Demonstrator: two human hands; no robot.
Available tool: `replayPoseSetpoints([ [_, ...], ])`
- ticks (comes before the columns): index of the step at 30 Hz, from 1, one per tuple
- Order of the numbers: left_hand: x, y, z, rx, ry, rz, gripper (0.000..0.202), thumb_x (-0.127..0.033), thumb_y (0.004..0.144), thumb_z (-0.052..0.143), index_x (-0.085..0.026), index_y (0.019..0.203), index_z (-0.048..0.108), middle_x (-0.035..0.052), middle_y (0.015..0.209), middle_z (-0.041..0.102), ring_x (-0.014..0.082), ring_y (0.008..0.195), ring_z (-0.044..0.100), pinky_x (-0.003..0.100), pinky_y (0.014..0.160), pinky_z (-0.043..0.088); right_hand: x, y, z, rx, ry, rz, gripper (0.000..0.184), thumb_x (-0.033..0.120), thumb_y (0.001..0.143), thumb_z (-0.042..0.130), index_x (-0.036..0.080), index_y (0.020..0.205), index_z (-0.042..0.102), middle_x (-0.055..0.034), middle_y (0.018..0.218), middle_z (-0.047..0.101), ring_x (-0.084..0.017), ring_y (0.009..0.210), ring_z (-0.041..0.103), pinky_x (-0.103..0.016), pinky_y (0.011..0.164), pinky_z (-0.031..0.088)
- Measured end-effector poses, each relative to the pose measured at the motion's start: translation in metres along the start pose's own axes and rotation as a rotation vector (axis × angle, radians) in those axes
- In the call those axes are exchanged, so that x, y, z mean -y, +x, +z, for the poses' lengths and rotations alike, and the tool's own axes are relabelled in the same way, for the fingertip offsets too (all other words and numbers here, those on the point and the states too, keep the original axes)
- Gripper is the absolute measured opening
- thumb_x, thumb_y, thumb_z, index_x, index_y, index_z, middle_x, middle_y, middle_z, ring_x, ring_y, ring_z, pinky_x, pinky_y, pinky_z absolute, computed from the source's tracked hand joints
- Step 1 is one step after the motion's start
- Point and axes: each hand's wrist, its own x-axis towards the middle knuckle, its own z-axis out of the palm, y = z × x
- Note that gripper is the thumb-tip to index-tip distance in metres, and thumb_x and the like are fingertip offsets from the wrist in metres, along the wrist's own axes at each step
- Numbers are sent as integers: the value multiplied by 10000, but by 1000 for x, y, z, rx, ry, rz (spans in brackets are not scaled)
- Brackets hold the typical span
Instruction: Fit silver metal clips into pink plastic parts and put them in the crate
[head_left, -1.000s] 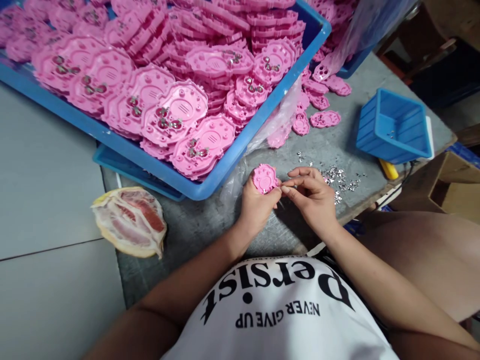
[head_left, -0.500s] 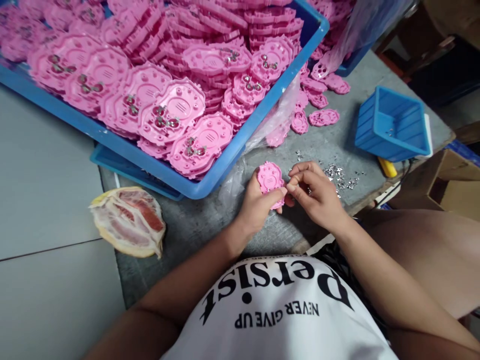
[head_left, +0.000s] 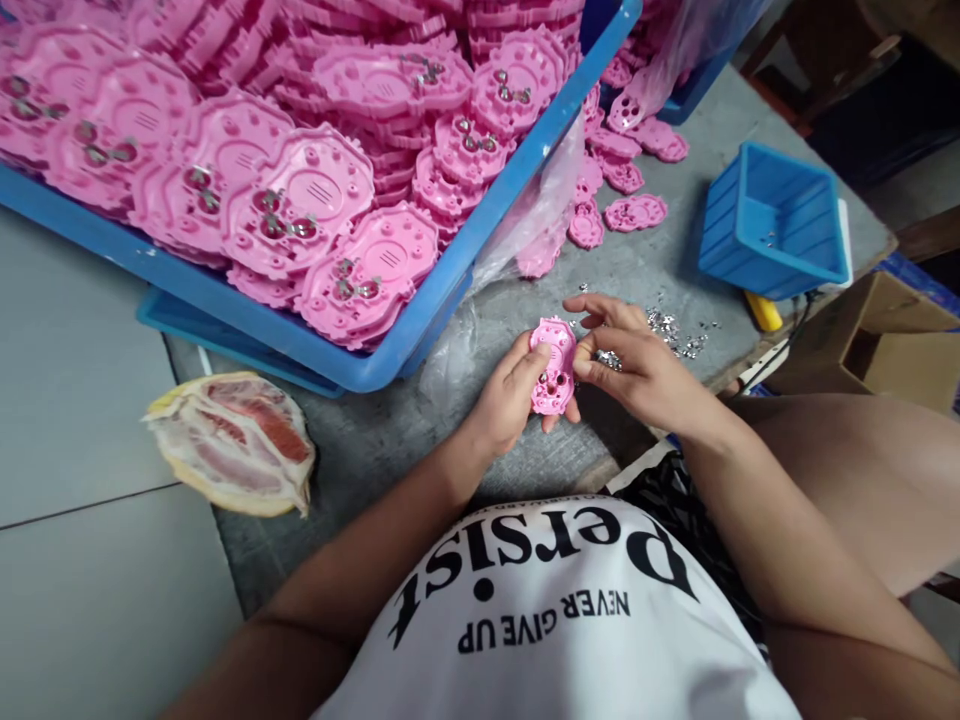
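My left hand (head_left: 514, 398) grips a pink plastic casing (head_left: 553, 362), thumb on its face and fingertips showing beneath. One small metal piece seems to sit in the lower part, beside dark round holes. My right hand (head_left: 626, 355) is at the casing's right edge, thumb and forefinger pinched together, the other fingers loosely spread. Whatever the pinch holds is too small to make out. Small shiny metal pieces (head_left: 679, 335) lie scattered on the grey table just past my right hand.
A large blue crate (head_left: 375, 370) full of stacked pink casings stands at the left. Loose pink casings (head_left: 636, 212) lie behind my hands. To the right are a small blue bin (head_left: 772, 225) and a cardboard box (head_left: 892, 330). A peeled pomelo half (head_left: 234, 440) lies left.
My left thumb has shifted up the casing, uncovering its lower part with the holes. My right hand's fingers have spread a little beside it. The whole view has shifted slightly.
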Motion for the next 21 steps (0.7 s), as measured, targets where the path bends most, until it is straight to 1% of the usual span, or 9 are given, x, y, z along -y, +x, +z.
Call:
replayPoseSetpoints([
  [3, 1, -1, 0, 20, 43, 4, 423, -629, 972, 515, -213, 1043, 498, -40, 546, 632, 108, 326, 505, 191, 317, 309, 0, 0, 0, 31, 27, 0, 220, 369, 960, 622, 213, 811, 666, -123, 1472, 588, -327, 1304, 544, -559, 1128, 391],
  [5, 3, -1, 0, 33, 48, 5, 447, -666, 978, 476, -220, 1005, 473, -51, 502, 611, 103, 293, 466, 189, 304, 288, 0, 0, 1, 58, 47, 4, 219, 365, 960, 623, 208, 814, 672, -133, 1468, 593, -332, 1327, 539, -564, 1144, 376],
  [8, 6, 0, -1, 33, 52, 10, 468, -691, 978, 451, -223, 983, 462, -49, 484, 606, 113, 284, 463, 196, 294, 272, 2, 1, 2, 100, 65, 8, 228, 364, 961, 622, 196, 819, 685, -151, 1457, 600, -339, 1360, 526, -563, 1164, 353],
  [12, 7, 1, -2, 18, 49, 1, 493, -717, 959, 472, -225, 972, 476, -48, 493, 610, 112, 290, 472, 199, 300, 258, 2, 3, 3, 132, 61, 23, 215, 348, 965, 609, 199, 839, 702, -142, 1462, 603, -338, 1367, 527, -562, 1169, 345],
  [15, 7, 1, -2, 18, 47, -1, 497, -723, 951, 481, -226, 962, 480, -52, 494, 600, 111, 291, 473, 201, 296, 258, 2, 3, 3, 137, 56, 28, 209, 344, 963, 609, 207, 826, 688, -132, 1453, 610, -335, 1357, 529, -562, 1164, 347],
  [21, 9, 2, -4, 27, 55, 19, 490, -708, 960, 476, -219, 998, 478, -48, 501, 610, 123, 292, 492, 197, 282, 280, 2, 2, 7, 117, 55, 8, 196, 298, 944, 604, 204, 775, 640, -130, 1354, 653, -334, 1303, 551, -546, 1136, 367],
])
